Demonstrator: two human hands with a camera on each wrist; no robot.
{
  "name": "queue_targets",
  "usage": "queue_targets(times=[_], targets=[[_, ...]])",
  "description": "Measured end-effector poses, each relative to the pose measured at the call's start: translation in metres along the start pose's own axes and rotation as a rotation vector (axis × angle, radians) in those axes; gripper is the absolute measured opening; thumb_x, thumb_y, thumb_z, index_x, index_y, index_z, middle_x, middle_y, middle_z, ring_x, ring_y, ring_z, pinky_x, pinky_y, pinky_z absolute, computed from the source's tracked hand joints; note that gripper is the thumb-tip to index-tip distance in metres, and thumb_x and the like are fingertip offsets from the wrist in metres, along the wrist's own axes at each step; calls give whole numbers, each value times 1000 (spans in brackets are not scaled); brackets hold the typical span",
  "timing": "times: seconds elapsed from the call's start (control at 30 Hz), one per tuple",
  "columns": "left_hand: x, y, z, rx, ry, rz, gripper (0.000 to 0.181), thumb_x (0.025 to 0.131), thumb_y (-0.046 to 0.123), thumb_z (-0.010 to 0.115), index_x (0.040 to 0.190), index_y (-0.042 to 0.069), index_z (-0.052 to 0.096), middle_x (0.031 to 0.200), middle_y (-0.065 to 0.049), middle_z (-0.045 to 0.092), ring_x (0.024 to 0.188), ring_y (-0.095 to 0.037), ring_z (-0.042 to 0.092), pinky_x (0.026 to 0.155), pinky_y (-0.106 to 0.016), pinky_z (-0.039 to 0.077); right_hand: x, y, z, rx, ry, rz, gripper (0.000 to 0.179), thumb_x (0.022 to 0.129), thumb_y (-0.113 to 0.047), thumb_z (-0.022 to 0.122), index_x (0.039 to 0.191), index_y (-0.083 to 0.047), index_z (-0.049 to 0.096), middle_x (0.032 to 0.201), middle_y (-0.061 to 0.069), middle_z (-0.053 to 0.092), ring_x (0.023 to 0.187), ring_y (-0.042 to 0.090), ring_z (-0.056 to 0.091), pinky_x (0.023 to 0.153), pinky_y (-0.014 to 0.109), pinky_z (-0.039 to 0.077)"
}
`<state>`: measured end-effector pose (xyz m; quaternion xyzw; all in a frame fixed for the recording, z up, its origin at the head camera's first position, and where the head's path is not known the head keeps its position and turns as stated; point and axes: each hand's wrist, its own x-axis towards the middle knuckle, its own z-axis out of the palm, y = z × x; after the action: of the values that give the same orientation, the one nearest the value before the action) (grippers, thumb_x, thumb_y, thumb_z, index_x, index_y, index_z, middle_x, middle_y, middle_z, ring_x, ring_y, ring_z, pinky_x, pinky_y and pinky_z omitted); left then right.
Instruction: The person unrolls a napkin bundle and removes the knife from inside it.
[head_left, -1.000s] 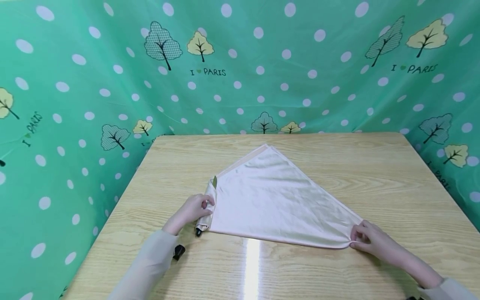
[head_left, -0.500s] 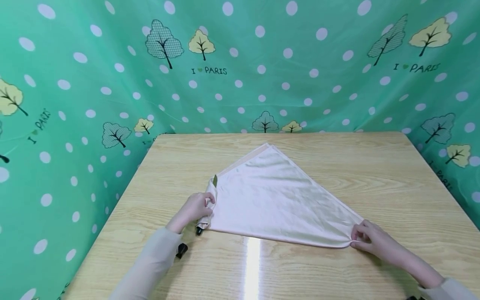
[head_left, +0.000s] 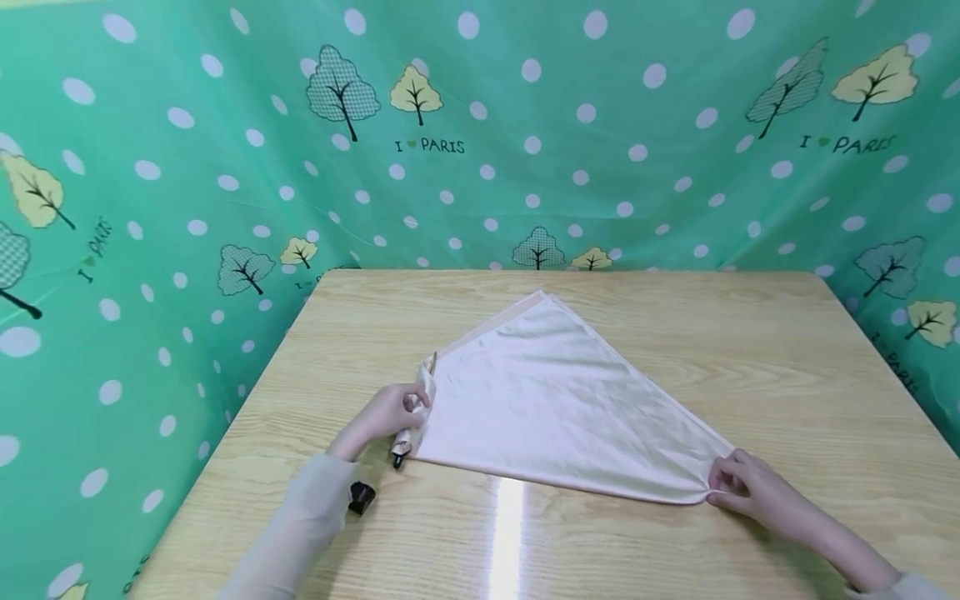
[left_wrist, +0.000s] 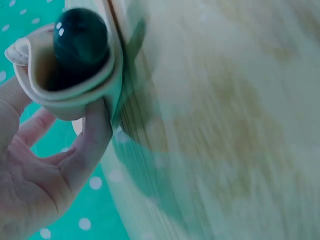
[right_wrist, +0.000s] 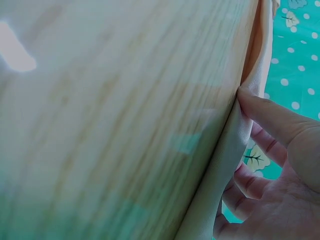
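Note:
A pale satin cloth [head_left: 525, 408], folded into a triangle, lies on the wooden table. Its left end is rolled around what looks like a knife: a rounded dark handle end [left_wrist: 82, 42] sticks out at the near end of the roll [left_wrist: 75, 102], and a thin shiny tip [head_left: 432, 362] shows at the far end. The rest of it is hidden inside the cloth. My left hand [head_left: 393, 408] grips the roll with thumb and fingers curled about it. Far to the right, my right hand [head_left: 768, 496] pinches the cloth's near right corner between thumb and fingers.
Light wood makes up the table [head_left: 675, 317], with a bright lamp reflection near its front. A green dotted curtain [head_left: 480, 167] hangs behind and along both sides. Beside the left sleeve shows a small black piece [head_left: 362, 497].
The roll under my left hand has turned slightly, and its far tip has gone from green to brownish. My right hand keeps its pinch on the corner. The head view has shifted a little.

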<state>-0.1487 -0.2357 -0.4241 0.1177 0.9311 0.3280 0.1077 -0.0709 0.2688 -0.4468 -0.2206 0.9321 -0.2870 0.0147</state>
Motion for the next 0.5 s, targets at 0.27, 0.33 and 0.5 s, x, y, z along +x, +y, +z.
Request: queue_targets(times=[0.27,0.33,0.5], targets=[[-6,-17,-5,-83,68,-40,22,67,0,60,88,2,66,70,-3,53,62,-12,45,53,-22,38,0,0,0,-3,8,5,24,69,-16,71,71,-25,49,73,-9,37,66,0,33,53,20,30],[-8,-20,-6,-93,83,-59,24,67,0,59,91,1,65,72,-4,53,61,-11,44,51,-22,38,0,0,0,3,4,4,24,69,-16,71,71,-24,49,73,-8,37,66,0,33,52,21,30],[-12,-24,-9,-124,103,-122,30,69,-1,57,99,-1,63,75,-6,54,56,-10,42,46,-20,35,-2,1,0,14,-7,11,24,69,-15,72,71,-23,50,73,-7,37,65,1,33,52,21,29]])
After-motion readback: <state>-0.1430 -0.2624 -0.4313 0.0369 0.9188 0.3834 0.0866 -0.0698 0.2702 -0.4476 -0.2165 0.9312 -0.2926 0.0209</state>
